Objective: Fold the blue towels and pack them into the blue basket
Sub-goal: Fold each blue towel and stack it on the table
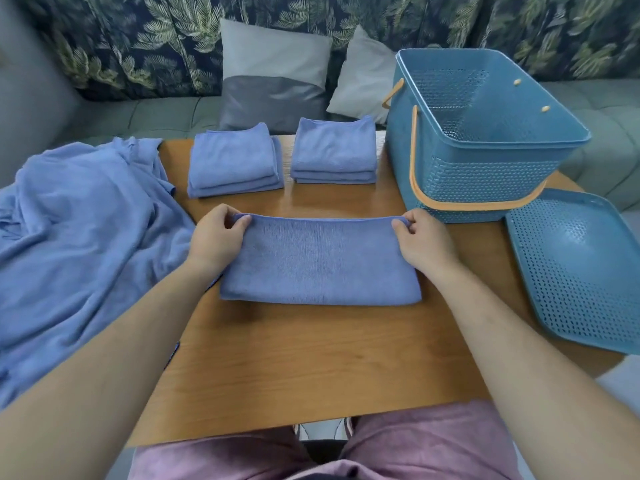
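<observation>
A blue towel [320, 261], folded into a wide band, lies flat on the wooden table [311, 368] directly in front of the person. Its near edge is a rounded fold; its far edge is lifted slightly. The left hand [216, 237] pinches the far left corner, fingers curled over the cloth, and the right hand [424, 239] pinches the far right corner the same way.

Beyond the towel, across a strip of bare wood, sit 2 stacks of folded towels: the left stack [233, 161] and the right stack [334, 150], apart from each other with a narrow gap between. Each looks like 3 layers, though the count is hard to be sure of at this angle.

To the right, the blue basket [485, 168] stands upright at the table's far right corner, open at the top, its orange handle [415, 161] hanging down along the near side. The right hand is near its lower wall. The basket's perforated lid [581, 268] lies flat just beside it, overhanging the right table edge.

A loose heap of unfolded blue cloth [79, 237] spills over the table's left edge. A broad stretch of bare wood lies between the towel and the near table edge.
</observation>
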Demonstrator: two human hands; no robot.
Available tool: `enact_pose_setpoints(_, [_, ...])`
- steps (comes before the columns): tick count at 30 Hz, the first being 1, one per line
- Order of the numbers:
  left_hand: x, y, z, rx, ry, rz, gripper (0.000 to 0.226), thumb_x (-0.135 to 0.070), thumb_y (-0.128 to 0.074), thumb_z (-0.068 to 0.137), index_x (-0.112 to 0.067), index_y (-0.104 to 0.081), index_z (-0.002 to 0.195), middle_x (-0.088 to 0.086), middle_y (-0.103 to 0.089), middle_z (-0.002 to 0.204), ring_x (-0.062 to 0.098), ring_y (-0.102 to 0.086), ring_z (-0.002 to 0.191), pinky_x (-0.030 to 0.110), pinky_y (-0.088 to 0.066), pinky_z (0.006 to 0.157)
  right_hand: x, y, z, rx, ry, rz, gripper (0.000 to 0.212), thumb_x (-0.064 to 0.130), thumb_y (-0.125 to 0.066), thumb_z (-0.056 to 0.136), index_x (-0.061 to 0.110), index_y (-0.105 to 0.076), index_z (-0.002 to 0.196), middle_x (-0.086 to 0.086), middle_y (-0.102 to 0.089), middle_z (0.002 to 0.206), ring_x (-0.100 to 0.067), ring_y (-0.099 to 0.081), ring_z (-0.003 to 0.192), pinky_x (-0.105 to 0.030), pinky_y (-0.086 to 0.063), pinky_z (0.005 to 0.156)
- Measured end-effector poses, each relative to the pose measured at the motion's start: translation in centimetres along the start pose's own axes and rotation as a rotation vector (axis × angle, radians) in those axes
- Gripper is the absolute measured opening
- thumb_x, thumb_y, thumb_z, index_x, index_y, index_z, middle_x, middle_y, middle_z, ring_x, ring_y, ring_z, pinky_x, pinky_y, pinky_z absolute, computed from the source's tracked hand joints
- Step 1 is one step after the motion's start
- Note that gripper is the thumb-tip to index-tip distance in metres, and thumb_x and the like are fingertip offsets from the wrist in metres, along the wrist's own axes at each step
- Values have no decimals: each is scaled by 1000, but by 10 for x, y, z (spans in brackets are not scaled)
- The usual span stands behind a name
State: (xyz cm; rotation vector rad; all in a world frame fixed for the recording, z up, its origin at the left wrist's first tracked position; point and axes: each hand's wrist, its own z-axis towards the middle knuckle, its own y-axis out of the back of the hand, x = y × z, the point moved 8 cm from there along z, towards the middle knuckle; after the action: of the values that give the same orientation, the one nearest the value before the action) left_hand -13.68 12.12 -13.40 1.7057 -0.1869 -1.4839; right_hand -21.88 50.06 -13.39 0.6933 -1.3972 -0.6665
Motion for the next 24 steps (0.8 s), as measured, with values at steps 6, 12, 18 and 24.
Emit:
enact_pose_setpoints(6, [-4, -8, 6, -32, -60, 69, 22, -31, -68, 91, -10, -61, 91, 4, -65, 87, 22, -58, 84, 31, -42, 74, -4, -6, 6, -57, -41, -113, 18, 34, -58, 97, 18, -59, 90, 0, -63, 78, -29, -60, 82, -33, -36, 63])
enact_pose_setpoints(12, [-17, -2, -5, -152, -165, 313, 33, -36, -69, 89, -10, -57, 105, 11, -55, 108, 33, -51, 101, 45, -46, 87, 10, -5, -10, -39, -92, -238, 30, 37, -53, 100, 12, -55, 118, -15, -62, 113, -38, -60, 104, -41, -47, 75])
enact_pose_setpoints(18, [-87, -73, -67, 122, -663, 366, 46, -39, -39, 96, -18, -64, 128, 1, -60, 135, 28, -50, 130, 46, -44, 101, 99, -48, -67, -54, 304, -442, 45, 34, -43, 103, 17, -52, 144, -13, -46, 151, -35, -44, 137, -48, -40, 105])
enact_pose_setpoints(24, [-47, -95, -56, 346, -454, 546, 59, -63, -16, 100, -45, -22, 157, -16, -9, 167, 15, 0, 156, 40, 0, 126, 73, -91, -62, 231, 246, -434, 60, 54, -15, 106, 30, -16, 162, 7, -3, 170, -14, 5, 157, -40, 6, 126])
